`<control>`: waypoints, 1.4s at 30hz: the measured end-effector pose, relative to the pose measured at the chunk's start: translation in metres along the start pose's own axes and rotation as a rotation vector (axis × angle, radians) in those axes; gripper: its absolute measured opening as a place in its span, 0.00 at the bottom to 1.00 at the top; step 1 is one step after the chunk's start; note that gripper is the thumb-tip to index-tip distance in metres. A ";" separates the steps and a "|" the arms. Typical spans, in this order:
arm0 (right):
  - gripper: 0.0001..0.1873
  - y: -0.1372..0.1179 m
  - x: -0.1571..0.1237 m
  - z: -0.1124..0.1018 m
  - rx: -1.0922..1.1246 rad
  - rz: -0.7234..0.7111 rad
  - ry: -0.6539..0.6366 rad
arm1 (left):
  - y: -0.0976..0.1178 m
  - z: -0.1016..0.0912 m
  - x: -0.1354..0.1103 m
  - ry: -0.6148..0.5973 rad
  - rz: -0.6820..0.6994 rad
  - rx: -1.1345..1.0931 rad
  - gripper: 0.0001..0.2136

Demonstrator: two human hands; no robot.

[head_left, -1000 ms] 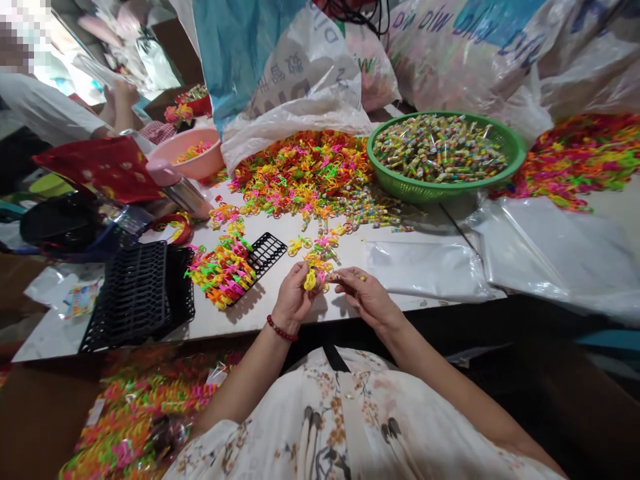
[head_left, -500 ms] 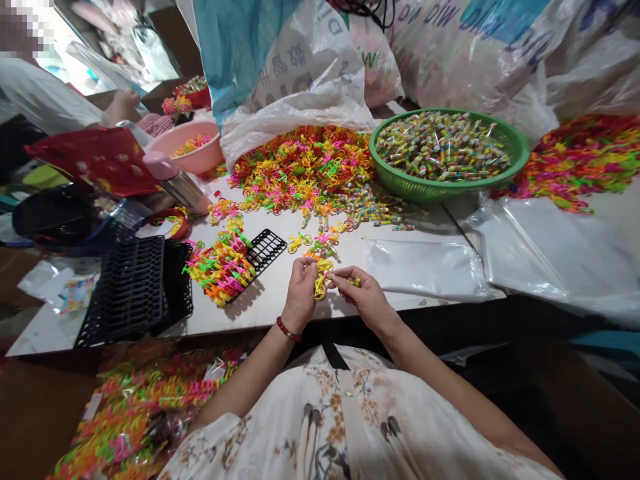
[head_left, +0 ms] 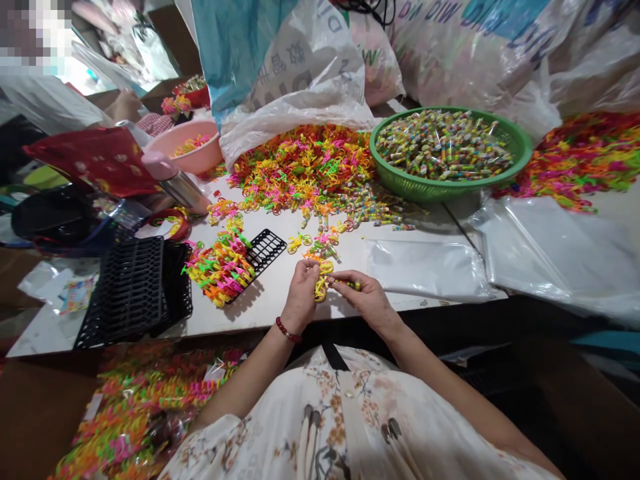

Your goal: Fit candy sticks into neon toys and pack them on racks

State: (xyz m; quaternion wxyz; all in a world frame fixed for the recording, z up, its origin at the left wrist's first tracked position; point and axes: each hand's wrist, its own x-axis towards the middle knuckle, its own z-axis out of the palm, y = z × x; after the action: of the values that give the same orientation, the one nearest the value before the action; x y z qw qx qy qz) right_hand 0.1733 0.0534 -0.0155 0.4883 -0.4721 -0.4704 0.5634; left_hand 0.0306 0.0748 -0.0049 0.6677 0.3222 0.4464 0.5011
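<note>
My left hand (head_left: pixel 300 297) is closed around a small yellow plastic toy (head_left: pixel 320 288) just above the near table edge. My right hand (head_left: pixel 364 293) pinches a thin candy stick (head_left: pixel 345 283) and presses its end against that toy. Just beyond my hands lie a few loose toys and candy sticks (head_left: pixel 320 245). To the left, a black grid rack (head_left: pixel 250 261) is partly filled with bright assembled toys (head_left: pixel 220 268). A heap of neon plastic toys (head_left: pixel 300 168) spills from a bag further back.
A green basket (head_left: pixel 430 190) of wrapped candy sticks stands at the back right. Clear plastic bags (head_left: pixel 425 267) lie right of my hands. Stacked black racks (head_left: pixel 133 290) and a pink bowl (head_left: pixel 187 155) are at left. Another person's white sleeve (head_left: pixel 50 107) shows far left.
My hands have come together: the right hand moved left and brought the candy stick up against the yellow toy, which the left hand has turned slightly.
</note>
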 end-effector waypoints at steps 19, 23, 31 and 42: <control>0.09 -0.006 -0.007 0.006 -0.320 -0.326 0.015 | 0.008 0.004 0.008 0.036 0.029 0.338 0.10; 0.11 -0.008 -0.008 0.003 -0.373 -0.341 0.004 | 0.006 0.011 0.013 0.006 0.046 0.340 0.10; 0.16 -0.006 0.022 -0.058 -0.858 -0.422 0.311 | 0.029 0.001 0.066 0.173 0.336 0.791 0.09; 0.11 -0.014 0.080 -0.004 -1.423 -0.119 -0.075 | 0.060 -0.003 0.203 0.373 0.338 0.783 0.09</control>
State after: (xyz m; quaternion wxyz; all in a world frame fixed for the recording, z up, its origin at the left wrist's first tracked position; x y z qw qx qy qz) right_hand 0.1722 0.1342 -0.0082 0.0752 -0.6302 -0.7652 0.1081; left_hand 0.0253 0.2862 -0.0093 0.3131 0.5226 0.6558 0.4460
